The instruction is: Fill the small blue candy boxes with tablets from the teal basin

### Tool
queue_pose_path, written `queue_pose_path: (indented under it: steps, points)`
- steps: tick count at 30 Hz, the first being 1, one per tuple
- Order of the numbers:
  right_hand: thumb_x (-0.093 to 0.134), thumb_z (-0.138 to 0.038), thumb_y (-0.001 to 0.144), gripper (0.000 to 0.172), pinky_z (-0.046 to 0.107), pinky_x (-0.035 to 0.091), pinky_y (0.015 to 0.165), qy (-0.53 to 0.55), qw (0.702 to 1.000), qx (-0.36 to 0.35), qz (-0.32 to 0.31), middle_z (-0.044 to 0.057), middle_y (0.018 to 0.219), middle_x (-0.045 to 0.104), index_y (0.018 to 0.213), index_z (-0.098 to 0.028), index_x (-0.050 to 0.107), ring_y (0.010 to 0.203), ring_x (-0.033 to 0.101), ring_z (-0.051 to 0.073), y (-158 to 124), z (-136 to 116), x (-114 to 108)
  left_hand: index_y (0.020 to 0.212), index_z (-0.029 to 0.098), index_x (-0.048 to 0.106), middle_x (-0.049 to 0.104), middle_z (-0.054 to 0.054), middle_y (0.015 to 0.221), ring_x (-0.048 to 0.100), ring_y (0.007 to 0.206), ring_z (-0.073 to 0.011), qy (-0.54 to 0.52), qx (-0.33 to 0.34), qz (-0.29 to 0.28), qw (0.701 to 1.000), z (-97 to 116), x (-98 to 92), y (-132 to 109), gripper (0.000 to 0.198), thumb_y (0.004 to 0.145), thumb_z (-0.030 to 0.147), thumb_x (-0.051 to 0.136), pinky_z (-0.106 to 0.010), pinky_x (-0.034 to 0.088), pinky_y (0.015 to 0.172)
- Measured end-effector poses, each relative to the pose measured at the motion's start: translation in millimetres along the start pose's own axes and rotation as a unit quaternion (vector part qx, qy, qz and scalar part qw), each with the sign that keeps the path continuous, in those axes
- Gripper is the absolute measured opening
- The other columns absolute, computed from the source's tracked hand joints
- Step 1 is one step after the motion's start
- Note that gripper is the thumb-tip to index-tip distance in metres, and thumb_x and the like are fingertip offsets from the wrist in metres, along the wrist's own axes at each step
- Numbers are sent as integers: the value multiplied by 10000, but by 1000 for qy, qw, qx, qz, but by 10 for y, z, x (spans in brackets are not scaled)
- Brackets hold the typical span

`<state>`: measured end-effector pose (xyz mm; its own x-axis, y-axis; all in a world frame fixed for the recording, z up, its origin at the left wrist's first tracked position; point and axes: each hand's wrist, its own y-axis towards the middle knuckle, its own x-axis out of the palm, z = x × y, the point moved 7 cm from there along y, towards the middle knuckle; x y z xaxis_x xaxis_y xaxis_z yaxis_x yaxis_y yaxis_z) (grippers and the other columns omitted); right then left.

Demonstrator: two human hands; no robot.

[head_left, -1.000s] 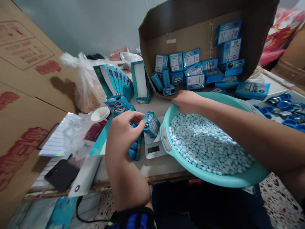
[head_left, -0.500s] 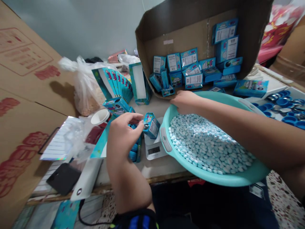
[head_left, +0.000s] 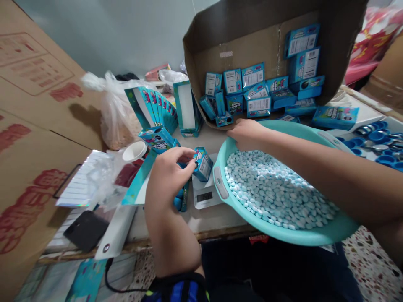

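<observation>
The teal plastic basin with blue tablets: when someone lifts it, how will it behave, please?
The teal plastic basin will probably feel heavy for its thin wall, since pale blue tablets cover most of its floor. The rim under the right hand may flex slightly. The smooth, rounded tablets look apt to slide if it tilts.

On the table (head_left: 226, 218) in front of me, a kitchen scale (head_left: 204, 196) sits with a basin of tablets (head_left: 283, 235) just to its right. Behind the basin, a cardboard box (head_left: 239, 46) lies on its side, cartons (head_left: 253, 94) inside it; a plastic bag (head_left: 118, 121) stands back left.
</observation>
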<state>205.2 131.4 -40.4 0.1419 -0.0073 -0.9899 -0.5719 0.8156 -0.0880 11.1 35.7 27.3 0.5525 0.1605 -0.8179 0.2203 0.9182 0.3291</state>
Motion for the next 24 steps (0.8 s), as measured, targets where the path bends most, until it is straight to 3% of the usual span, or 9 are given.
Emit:
queue_pose_path:
  steps: [11,16,18,20,22,24]
  points:
    - [633,-156,812,280,361,384,693,1,1000,-7,2,158,1008,717,1075,-123,723,986,597,318,33,7,15,973,219,747,754,-21,927,693,815,-179,22,16,-10,1000,-6,7,10,112,897,284,696,-308,552,751]
    - [625,-167,825,295,362,384,685,-11,1000,-4,11,158,1031,721,1100,-123,722,982,608,315,28,3,2,997,207,724,740,-33,968,677,861,-171,-14,88,0,996,256,109,11,115,964,221,616,-318,545,812]
    - [626,-176,831,292,358,383,691,-17,1000,-4,12,154,1020,724,1101,-125,723,985,615,312,23,-6,-2,1034,202,717,736,-40,1006,681,926,-171,-52,145,-45,987,460,287,-12,158,989,195,566,-320,545,865]
    - [627,-187,839,295,354,382,701,-22,1000,-1,8,150,1028,728,1113,-132,721,999,618,312,15,-10,1,1093,199,711,727,-55,1100,678,1028,-184,-65,194,-132,970,666,548,-66,180,1003,213,556,-330,540,920]
    - [627,-202,844,301,351,380,707,-27,1000,1,5,151,1050,730,1124,-137,718,1012,616,314,2,-10,2,1138,193,709,715,-71,1165,667,1097,-224,-10,204,-218,954,792,826,-132,200,990,266,595,-374,530,960]
    - [622,-211,848,303,350,379,713,-29,1000,-1,7,156,1049,728,1126,-132,715,1018,609,314,-12,-11,-1,1122,175,720,716,-88,1145,652,1120,-284,98,178,-264,943,820,1031,-173,225,971,306,615,-446,512,979]
